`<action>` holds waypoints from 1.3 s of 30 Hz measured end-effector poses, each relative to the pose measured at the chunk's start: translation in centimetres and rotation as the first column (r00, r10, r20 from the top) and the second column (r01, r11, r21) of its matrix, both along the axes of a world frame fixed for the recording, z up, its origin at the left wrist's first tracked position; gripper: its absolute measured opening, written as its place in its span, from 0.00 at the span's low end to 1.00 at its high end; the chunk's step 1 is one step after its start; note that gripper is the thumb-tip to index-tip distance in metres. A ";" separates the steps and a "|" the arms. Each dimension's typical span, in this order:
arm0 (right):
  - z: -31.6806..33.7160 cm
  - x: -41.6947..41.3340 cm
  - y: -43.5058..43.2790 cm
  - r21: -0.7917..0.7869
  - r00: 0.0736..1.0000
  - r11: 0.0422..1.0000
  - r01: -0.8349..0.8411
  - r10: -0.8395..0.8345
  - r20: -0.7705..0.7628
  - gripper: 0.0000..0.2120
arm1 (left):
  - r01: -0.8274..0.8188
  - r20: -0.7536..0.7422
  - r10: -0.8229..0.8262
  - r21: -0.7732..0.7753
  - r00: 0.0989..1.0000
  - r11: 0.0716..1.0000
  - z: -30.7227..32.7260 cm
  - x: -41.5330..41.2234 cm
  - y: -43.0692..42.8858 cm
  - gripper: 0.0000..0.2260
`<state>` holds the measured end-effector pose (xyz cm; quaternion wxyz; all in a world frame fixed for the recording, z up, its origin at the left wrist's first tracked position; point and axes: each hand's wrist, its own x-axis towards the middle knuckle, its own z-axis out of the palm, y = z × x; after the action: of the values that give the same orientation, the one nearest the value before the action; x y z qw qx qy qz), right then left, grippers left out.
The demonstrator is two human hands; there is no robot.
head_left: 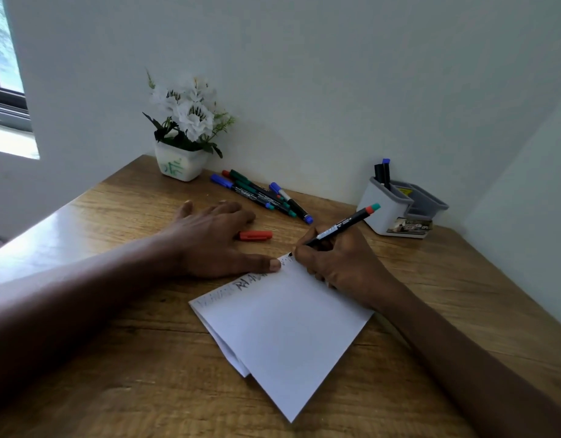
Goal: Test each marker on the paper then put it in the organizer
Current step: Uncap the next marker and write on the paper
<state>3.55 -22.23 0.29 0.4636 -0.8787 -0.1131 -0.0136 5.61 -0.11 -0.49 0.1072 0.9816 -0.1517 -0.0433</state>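
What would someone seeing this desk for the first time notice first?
Most likely the right hand, gripping a marker with its tip on the far corner of the white paper, while the left hand lies flat, thumb on the paper's edge. Then the loose red cap beside the left hand, and the pile of markers by the wall next to the flower pot.

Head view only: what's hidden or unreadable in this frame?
All in the head view:
1. Tip of the marker: tucked behind the right hand fingers, so contact with the paper is unclear.
2. The scribbles on the paper's far edge: blurred, partly under the left hand thumb.
3. Inside of the organizer: its near wall hides all but the marker tops.
4. The pile of markers: overlapping, count unsure.
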 end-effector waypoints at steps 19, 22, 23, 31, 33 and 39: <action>0.4 0.0 -1.6 0.179 0.994 0.983 -0.031 0.049 -0.094 0.07 | -0.019 0.002 0.019 -0.002 1.000 1.000 -0.1 0.2 -0.1 0.52; 0.3 -0.2 -1.3 0.094 0.998 0.996 0.000 0.006 -0.064 0.03 | -0.017 0.002 0.017 -0.006 1.000 1.000 -0.1 0.2 0.0 0.52; 0.2 -0.2 -1.2 0.078 0.999 0.997 0.011 -0.008 -0.045 0.03 | -0.018 0.001 0.018 -0.007 1.000 1.000 -0.1 0.2 0.0 0.52; -0.7 -0.3 -0.8 0.015 0.985 0.991 0.133 -0.134 0.110 0.09 | -0.009 0.012 0.009 -0.004 1.000 1.000 -0.3 0.5 0.0 0.51; -0.7 -0.3 -0.8 -0.010 0.985 0.993 0.116 -0.114 0.130 0.08 | -0.011 0.010 0.011 -0.004 1.000 1.000 -0.3 0.5 0.0 0.51; -0.8 -0.5 -0.8 -0.003 0.985 0.995 0.099 -0.098 0.142 0.06 | -0.009 0.019 0.009 -0.005 1.000 1.000 -0.5 0.7 0.1 0.51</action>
<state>3.08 -23.00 -0.53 0.4490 -0.8822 -0.1023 -0.0983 6.30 -0.01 -1.02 0.1083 0.9824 -0.1485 -0.0334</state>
